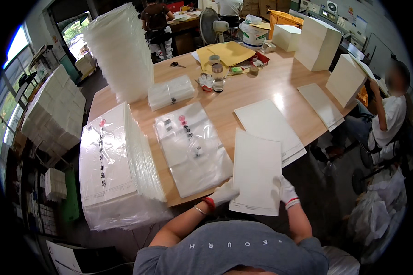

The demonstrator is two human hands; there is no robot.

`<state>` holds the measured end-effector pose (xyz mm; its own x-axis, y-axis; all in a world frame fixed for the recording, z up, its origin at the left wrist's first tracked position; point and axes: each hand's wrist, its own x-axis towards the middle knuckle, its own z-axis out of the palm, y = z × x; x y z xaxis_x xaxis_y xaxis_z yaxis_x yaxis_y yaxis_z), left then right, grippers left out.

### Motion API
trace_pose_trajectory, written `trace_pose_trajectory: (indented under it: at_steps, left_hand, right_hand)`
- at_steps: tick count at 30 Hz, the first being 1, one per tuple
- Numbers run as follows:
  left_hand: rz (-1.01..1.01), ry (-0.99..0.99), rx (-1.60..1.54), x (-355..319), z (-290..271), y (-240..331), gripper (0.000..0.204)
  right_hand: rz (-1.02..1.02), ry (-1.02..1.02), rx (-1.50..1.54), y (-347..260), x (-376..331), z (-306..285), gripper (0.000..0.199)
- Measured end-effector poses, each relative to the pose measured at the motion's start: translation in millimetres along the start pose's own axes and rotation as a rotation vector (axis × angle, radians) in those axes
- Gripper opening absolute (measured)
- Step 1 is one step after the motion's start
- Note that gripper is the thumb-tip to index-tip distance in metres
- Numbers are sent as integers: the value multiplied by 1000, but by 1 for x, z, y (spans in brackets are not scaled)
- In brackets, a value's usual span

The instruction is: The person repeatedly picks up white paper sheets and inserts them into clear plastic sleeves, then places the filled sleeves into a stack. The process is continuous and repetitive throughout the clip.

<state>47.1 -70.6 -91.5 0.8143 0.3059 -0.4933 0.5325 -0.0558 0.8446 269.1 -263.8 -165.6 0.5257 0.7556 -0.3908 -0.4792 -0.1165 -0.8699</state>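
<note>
Both my hands wear white gloves. My left hand (225, 192) grips the lower left edge of a white paper sheet (257, 169), and my right hand (287, 190) grips its lower right edge. The sheet hangs over the front edge of the wooden table (261, 85). Just left of it lies a clear plastic bag (192, 149) flat on the table. A stack of white sheets (268, 123) lies just beyond the held sheet.
A thick pile of bagged sheets (117, 169) sits at the left. A tall stack of clear bags (121, 50) stands behind it, with a small bundle (170, 91) beside. White paper stacks (317, 43) and a bottle (218, 75) stand further back. A person (392, 114) sits at right.
</note>
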Motion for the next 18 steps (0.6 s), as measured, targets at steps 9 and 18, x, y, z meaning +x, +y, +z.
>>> trace_pose_trajectory:
  at_steps: [9,18]
  left_hand:
    - [215,172,538,-26,6,31,78]
    - [118,805,-148,-16,-158,-6,53]
  right_hand:
    - [-404,143,-332,0,-16,146,39]
    - [-783,-232,-1202,-66,-50,162,28]
